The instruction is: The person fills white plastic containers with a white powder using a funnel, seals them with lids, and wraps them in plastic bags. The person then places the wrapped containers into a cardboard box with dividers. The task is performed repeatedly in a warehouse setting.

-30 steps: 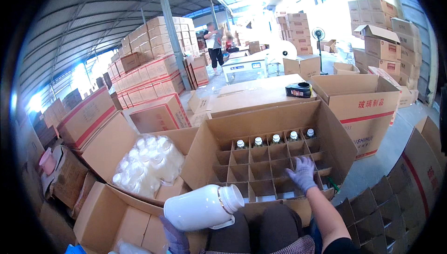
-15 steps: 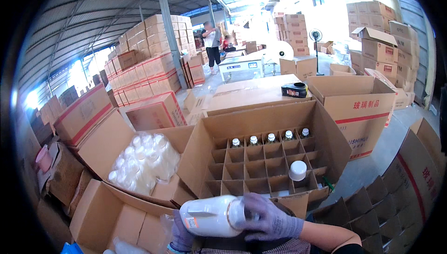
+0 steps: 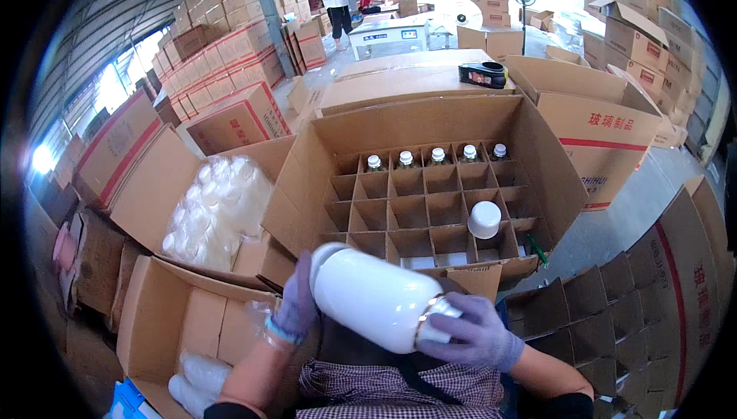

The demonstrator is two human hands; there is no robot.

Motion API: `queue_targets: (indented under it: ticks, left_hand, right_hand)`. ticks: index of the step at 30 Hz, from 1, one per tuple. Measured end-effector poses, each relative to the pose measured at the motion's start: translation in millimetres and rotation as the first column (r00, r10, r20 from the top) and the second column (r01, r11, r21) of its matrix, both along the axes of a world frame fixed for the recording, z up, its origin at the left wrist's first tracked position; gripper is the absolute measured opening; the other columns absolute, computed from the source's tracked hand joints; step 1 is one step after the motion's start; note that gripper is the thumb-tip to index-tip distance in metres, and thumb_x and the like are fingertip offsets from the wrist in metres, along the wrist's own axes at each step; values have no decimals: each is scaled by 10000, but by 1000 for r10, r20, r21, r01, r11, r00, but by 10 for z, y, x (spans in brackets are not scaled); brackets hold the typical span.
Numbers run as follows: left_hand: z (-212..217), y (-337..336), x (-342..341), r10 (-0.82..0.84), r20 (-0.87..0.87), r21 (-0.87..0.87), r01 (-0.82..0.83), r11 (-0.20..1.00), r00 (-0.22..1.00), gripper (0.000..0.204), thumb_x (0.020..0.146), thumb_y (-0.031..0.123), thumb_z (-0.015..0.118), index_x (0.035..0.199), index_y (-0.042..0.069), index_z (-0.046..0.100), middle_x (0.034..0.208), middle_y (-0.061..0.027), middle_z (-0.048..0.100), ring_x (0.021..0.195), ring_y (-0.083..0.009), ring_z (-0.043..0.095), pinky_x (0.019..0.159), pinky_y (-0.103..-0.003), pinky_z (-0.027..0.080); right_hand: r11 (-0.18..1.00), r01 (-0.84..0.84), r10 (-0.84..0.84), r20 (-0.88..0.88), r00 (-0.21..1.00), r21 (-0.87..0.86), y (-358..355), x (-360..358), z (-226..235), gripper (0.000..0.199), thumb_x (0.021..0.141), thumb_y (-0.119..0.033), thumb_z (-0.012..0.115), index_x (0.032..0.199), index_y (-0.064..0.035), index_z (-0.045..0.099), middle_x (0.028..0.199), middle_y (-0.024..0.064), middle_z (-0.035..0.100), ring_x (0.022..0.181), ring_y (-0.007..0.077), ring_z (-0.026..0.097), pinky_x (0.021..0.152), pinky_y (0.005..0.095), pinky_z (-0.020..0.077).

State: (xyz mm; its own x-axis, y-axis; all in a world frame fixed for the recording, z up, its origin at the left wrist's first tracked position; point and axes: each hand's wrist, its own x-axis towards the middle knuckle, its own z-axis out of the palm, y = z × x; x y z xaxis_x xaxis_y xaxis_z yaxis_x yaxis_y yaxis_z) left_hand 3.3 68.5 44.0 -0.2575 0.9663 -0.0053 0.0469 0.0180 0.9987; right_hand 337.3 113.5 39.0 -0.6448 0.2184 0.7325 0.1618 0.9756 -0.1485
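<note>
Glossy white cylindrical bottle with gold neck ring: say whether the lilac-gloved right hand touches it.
Touching. The head view shows the lilac-gloved right hand with its fingers curled over the neck end of the white bottle, no gap visible.

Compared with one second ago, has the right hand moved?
Yes: judged against the divided carton, the right hand has come back toward the person, from above it to its near side, now on the white jug.
</note>
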Motion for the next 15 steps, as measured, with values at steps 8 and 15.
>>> queue_targets:
  ticks: [8, 15]
  left_hand:
    - [-1227, 1299, -260, 103, -987, 126, 189, 974, 127, 468, 850, 508, 682, 962, 57, 636, 981, -192, 661, 913, -396, 639, 738, -478, 503]
    - [-765, 2397, -62, -126, -990, -131, 73, 989, -64, 525, 869, 578, 630, 1037, 81, 648, 975, -147, 635, 943, -324, 658, 765, -444, 532]
  right_hand:
    - [715, 247, -657, -508, 557, -654, 185, 326, -406, 640, 865, -419, 741, 1323, -79, 451, 1355, 183, 456, 1270, 325, 456, 1090, 496, 347]
    - [662, 299, -677, -377, 633, -687, 92, 78, -685, 635, 926, -425, 679, 1357, -43, 413, 1347, 162, 474, 1241, 304, 491, 1050, 470, 385]
